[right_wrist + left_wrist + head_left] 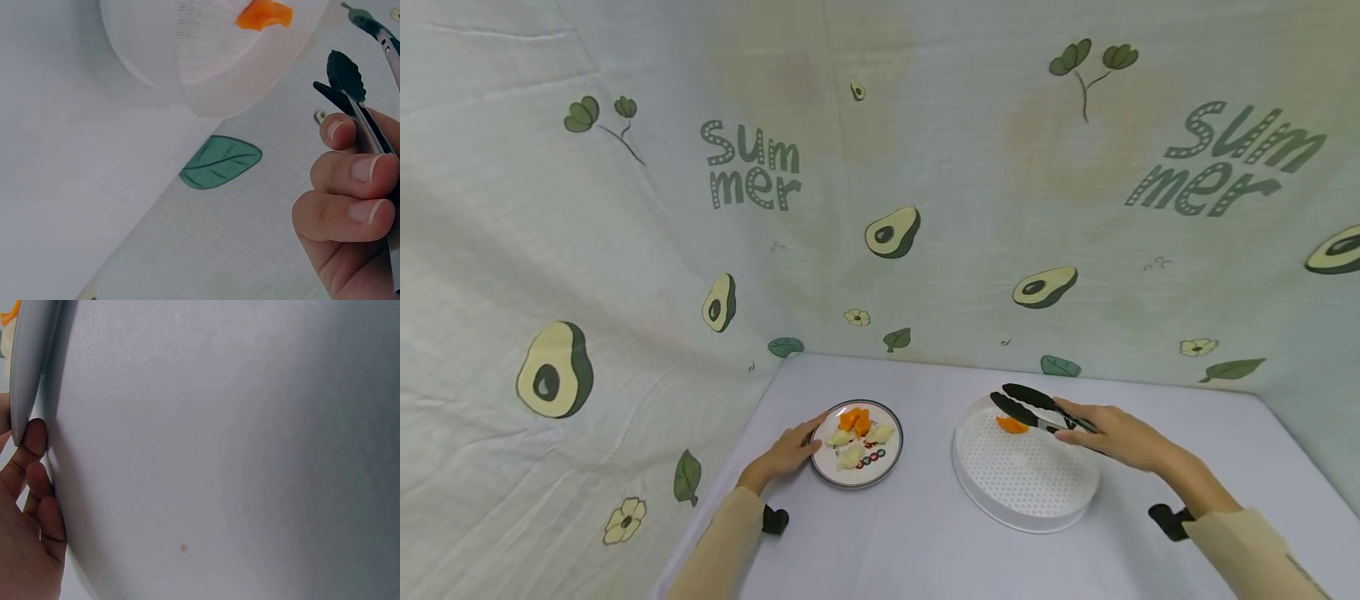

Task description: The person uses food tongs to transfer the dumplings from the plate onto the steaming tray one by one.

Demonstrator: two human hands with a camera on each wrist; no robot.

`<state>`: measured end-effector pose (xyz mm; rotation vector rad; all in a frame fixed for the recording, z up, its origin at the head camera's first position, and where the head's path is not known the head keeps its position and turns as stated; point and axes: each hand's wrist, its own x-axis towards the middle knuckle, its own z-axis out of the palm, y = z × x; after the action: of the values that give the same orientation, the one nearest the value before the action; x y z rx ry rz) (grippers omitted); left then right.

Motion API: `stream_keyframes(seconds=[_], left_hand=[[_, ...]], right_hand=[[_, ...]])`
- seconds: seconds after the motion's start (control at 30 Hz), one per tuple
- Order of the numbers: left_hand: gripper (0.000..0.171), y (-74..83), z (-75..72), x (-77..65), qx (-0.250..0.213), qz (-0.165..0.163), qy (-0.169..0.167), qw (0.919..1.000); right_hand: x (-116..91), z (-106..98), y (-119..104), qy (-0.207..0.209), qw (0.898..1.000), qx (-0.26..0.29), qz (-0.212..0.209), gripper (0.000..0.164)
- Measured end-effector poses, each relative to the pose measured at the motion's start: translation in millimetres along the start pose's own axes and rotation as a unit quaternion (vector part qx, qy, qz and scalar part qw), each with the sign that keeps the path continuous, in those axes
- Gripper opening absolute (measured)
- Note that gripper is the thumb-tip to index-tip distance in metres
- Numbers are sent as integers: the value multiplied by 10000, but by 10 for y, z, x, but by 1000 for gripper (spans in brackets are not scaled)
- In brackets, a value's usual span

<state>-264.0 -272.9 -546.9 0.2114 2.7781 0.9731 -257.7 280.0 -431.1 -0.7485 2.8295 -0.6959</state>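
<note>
My left hand [786, 454] pinches the left rim of a round white plate [889, 461] with a dark edge line. In the left wrist view its fingers [36, 437] lie under the tilted-looking rim. Orange dumplings [855, 420] and several pale dumplings [850, 457] lie on the plate. My right hand [1120, 435] grips metal tongs [1017, 411] with black tips. Their jaws stand apart, holding nothing, above a round white steamer tray [1022, 483] with a perforated base. One orange dumpling [265, 15] sits in it near the far side, close below the tips.
A pale cloth covers the table [917, 517], with the plate on the left and the tray on the right. Behind and to the left hangs a curtain [962, 167] printed with avocados, leaves and lettering. Black wrist straps [775, 520] show at both sleeves.
</note>
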Motion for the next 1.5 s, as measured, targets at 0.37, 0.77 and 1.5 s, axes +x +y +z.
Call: stream_keyframes(seconds=[0.37,0.77,1.5], left_hand=[[56,-13,-16,24,33,2,6,10000],[55,-17,-12,7,-21,-25,-8,10000],[56,-1,-40,26,43,-73,-23,10000]], right_hand=[[236,-5,-321,-70,9976,152,-673,68],[554,203,-610,-414,9926,287,-1104,71],[1027,858,-1128,-1361,9790,194,-1508,75]])
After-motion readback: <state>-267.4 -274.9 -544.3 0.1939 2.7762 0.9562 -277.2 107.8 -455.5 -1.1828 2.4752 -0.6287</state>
